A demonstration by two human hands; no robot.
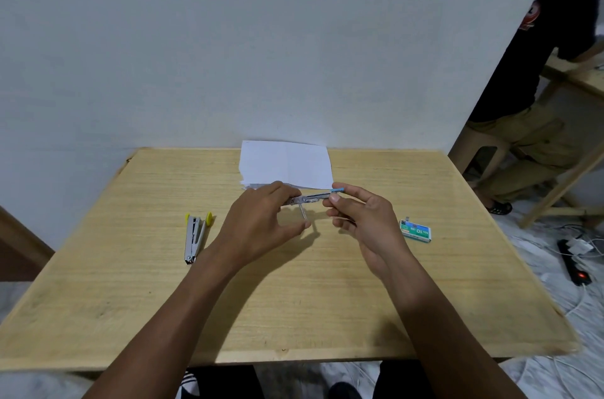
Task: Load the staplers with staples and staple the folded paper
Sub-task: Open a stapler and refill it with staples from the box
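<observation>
Above the middle of the wooden table [130,284], both hands hold a small metal stapler with a blue end [313,199], swung apart into two arms. My left hand [261,225] grips its left end and the arm hanging down. My right hand [362,215] pinches the blue right end between thumb and fingers. A second stapler with yellow tips [194,236] lies opened out on the table to the left. A green and white staple box [415,230] lies to the right. The folded white paper [286,165] lies at the far edge against the wall.
A white wall stands right behind the table. At the right a person in dark top and khaki trousers [536,137] sits by another wooden table. On the floor to the right lie a black power strip [573,263] and white cables.
</observation>
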